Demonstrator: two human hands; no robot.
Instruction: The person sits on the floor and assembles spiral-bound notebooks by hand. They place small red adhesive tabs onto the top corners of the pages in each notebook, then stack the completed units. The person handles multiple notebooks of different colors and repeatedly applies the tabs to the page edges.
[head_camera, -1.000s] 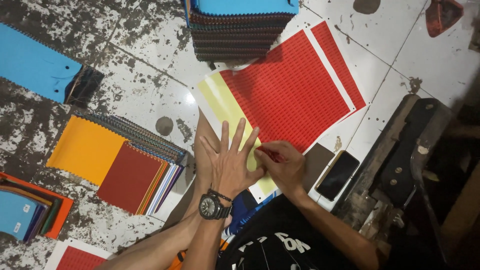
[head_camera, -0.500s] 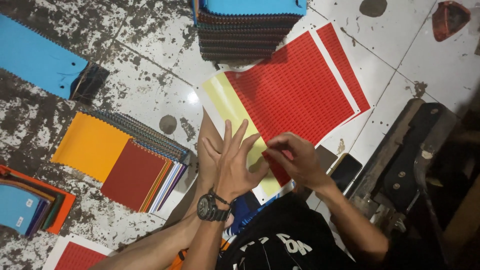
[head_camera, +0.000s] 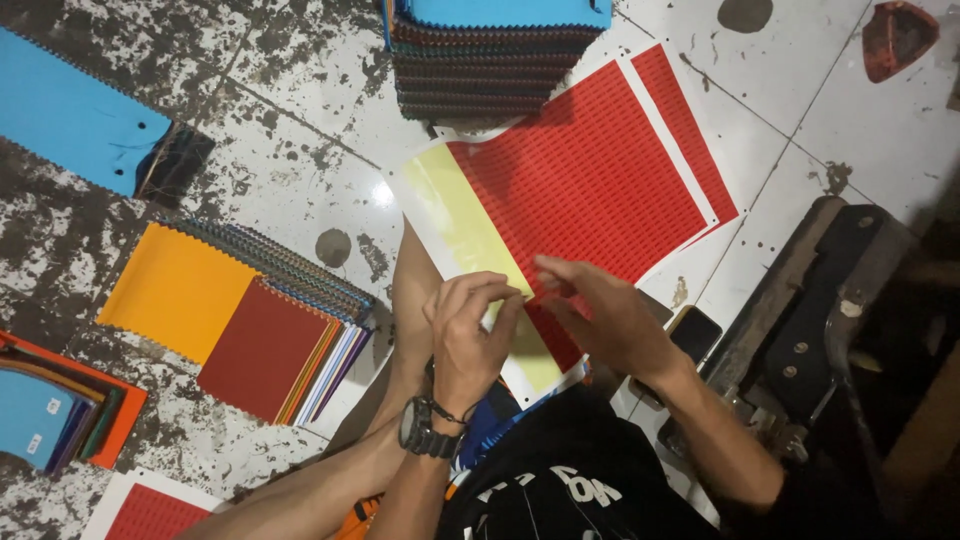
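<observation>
Here the left hand (head_camera: 470, 335), wearing a black wristwatch (head_camera: 420, 428), curls its fingers together at the edge of the red sticker sheet (head_camera: 585, 185), fingertips pinched at the line where the red grid meets the bare pale-yellow backing (head_camera: 460, 220); whether a single sticker sits between them cannot be told. The right hand (head_camera: 600, 315) hovers just beside it over the sheet's lower red corner, fingers loosely spread and holding nothing visible. The sheet lies flat on the stained white tiled floor (head_camera: 300, 160), directly under and ahead of both hands. Its far corner touches a tall stack of fabric swatches (head_camera: 495, 60) topped in blue. To the left lies a fanned swatch book (head_camera: 235, 315) showing orange and dark red, well apart from the hands. A dark phone (head_camera: 695, 332) rests on the floor just right of the right wrist.
</observation>
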